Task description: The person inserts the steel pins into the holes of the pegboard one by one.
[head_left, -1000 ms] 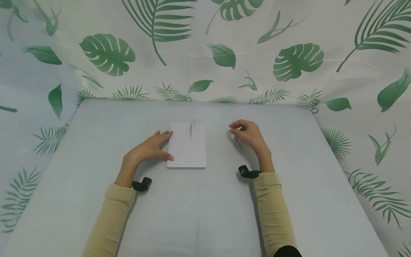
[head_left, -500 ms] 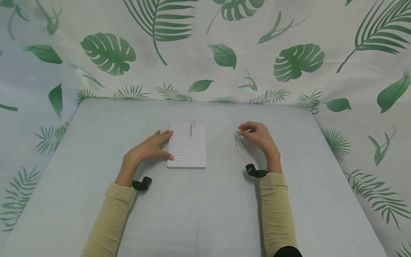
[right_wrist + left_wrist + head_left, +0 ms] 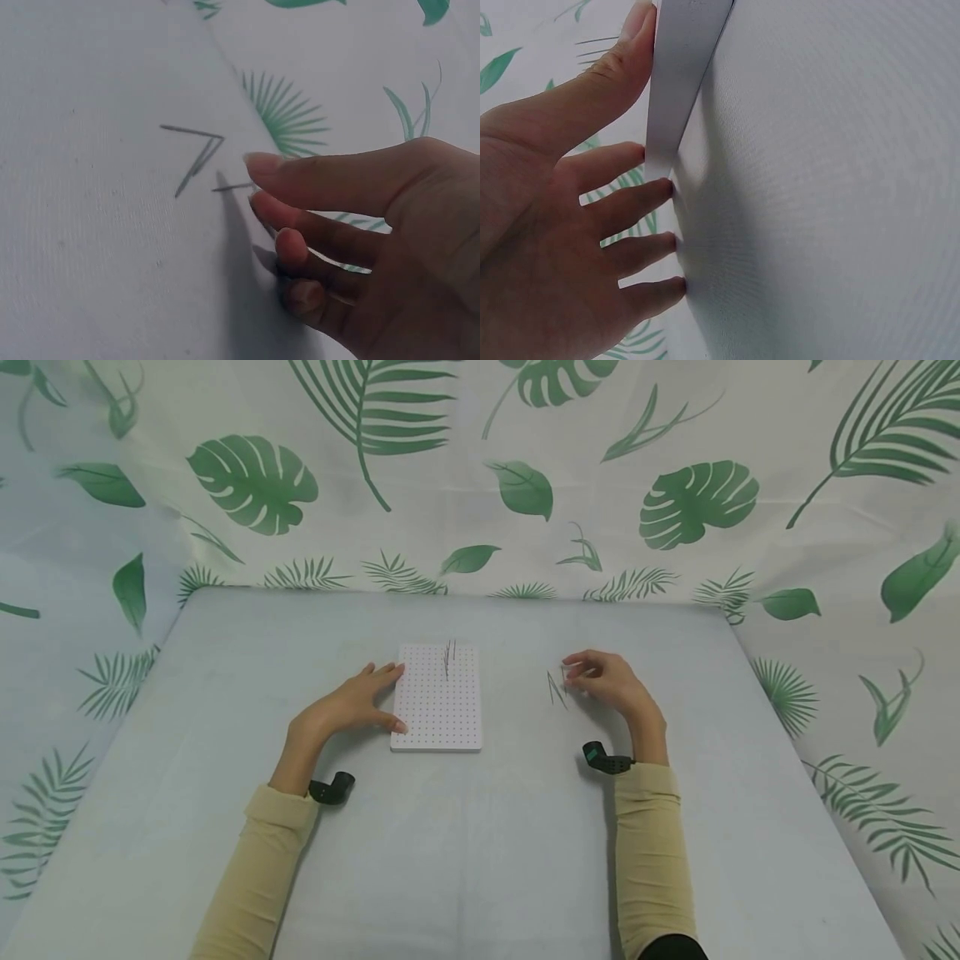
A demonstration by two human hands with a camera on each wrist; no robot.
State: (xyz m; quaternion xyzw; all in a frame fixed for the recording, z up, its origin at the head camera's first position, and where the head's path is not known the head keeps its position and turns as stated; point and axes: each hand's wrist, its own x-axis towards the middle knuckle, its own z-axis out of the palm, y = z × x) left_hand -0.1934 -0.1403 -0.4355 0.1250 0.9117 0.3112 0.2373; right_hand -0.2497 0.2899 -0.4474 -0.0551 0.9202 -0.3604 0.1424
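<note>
A white board with rows of small holes [image 3: 437, 710] lies mid-table. A few thin dark sticks [image 3: 447, 662] stand up near its far edge. My left hand [image 3: 347, 706] rests along the board's left side with fingers spread, the thumb at the near corner. In the left wrist view, the thumb and index fingertip touch the board's side [image 3: 679, 67]. More thin dark sticks [image 3: 199, 154] lie to the right of the board. My right hand [image 3: 609, 681] is beside them, thumb and index finger slightly apart around the end of one stick [image 3: 232, 187].
The white-covered table [image 3: 465, 843] ends at the back against a white curtain with green leaf prints [image 3: 465, 510]. A black wrist camera [image 3: 332, 788] sits by the left cuff, and another black camera [image 3: 606, 758] by the right.
My right hand has moved right and slightly toward me, from left of the loose sticks to their right side. The left hand and the board have stayed put.
</note>
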